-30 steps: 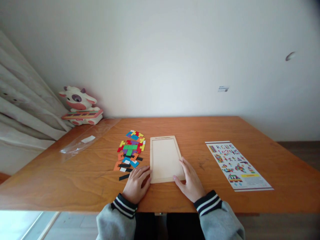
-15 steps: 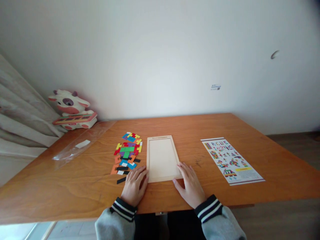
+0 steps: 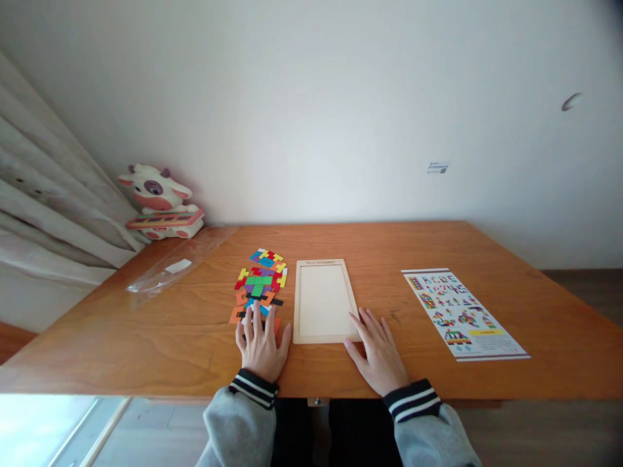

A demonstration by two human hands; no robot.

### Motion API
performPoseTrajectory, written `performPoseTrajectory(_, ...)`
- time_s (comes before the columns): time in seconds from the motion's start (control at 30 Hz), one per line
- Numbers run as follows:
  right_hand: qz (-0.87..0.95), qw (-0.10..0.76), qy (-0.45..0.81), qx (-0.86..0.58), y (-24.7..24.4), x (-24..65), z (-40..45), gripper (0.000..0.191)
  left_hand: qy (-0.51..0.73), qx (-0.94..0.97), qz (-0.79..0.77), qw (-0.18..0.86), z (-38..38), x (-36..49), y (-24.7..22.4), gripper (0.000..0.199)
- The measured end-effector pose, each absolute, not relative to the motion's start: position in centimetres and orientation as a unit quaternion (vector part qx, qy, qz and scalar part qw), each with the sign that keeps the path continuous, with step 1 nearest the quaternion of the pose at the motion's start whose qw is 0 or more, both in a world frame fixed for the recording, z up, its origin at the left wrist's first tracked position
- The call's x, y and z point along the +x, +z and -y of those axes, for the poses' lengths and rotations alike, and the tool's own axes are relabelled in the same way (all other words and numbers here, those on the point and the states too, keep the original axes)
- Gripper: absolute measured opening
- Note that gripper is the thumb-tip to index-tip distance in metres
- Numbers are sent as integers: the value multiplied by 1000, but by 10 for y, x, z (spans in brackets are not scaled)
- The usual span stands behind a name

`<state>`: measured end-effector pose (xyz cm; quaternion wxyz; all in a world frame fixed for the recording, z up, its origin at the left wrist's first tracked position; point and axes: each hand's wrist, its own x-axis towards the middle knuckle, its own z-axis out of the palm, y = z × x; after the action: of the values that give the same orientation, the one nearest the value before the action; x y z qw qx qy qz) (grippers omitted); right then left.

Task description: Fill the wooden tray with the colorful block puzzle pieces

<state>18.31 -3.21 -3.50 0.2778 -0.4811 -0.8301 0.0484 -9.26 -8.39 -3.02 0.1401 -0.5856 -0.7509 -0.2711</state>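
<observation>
A light wooden tray (image 3: 298,305) with a raised rim lies flat at the middle of the table, nothing inside it. My right hand (image 3: 377,353) rests at its lower right corner, fingers stretched and spread. Left of the tray is a loose pile of coloured puzzle pieces (image 3: 259,281) in green, red, yellow, blue, purple, orange and black. Over the near end of that pile lies my left hand (image 3: 263,347), fingers apart, hiding some pieces. Whether its fingertips press on a piece I cannot tell.
A printed pattern sheet (image 3: 464,314) lies on the wooden table (image 3: 379,250) at the right. Toward the back left are a clear plastic bag (image 3: 163,275) and a cow-shaped toy keyboard (image 3: 163,207). A curtain (image 3: 63,214) hangs on the left; the wall rises behind.
My left hand has left the tray's lower left corner and moved onto the near puzzle pieces. My right hand stays at the tray's corner. The whole view has shifted slightly.
</observation>
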Motion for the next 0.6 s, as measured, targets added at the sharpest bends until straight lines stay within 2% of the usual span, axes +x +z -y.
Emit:
performPoseTrajectory(0.13,820,259,27,-510,-39,183,36,62,-261,-556,775,148,86,-90,-36,65)
performPoseTrajectory(0.3,821,240,20,-517,-44,182,38,74,-243,-575,767,145,87,-92,-41,65)
performPoseTrajectory(0.6,818,248,35,-518,-44,183,41,72,-223,-589,764,138,88,-97,-47,58)
